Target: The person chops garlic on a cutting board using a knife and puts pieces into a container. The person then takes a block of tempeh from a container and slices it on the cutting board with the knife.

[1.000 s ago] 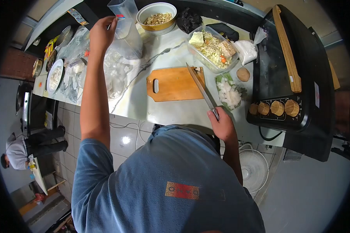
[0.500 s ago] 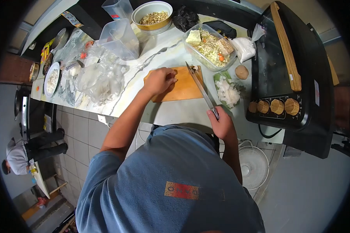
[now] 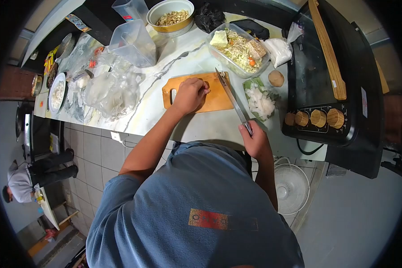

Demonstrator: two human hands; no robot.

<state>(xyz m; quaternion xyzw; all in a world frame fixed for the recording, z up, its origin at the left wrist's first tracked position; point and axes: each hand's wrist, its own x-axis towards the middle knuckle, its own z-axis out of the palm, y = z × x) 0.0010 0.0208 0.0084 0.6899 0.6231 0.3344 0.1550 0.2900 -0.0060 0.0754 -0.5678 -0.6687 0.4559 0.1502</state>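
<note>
Right hand (image 3: 257, 142) grips long silver metal knife (image 3: 231, 97), angled likely to spare left hand (image 3: 191, 95), curled over rectangular brown wooden board (image 3: 215, 101); left's contents unclear.

shirt print (image 3: 210, 219): letters unclear | appliance sticker (image 3: 364, 102): too small to read

Vs. 1 s ago, I'm seeing the L hand (image 3: 191, 94) hanging low over the cutting bd (image 3: 216, 99), no longer reaching up at far L by the clear container (image 3: 135, 45). Its forearm (image 3: 152, 144) is slanting R now, so it's uncovering the plastic bags (image 3: 114, 94) at L. Vs. 0.5 s ago, the hand is sitting a bit further R, approx. mid-bd, and the bd's grip slot (image 3: 173, 96) is showing again. I'm also getting the knife (image 3: 231, 98) lying slightly nearer the bd's R edge, w/ the counter (image 3: 170, 56) riding a touch higher in view.
</note>
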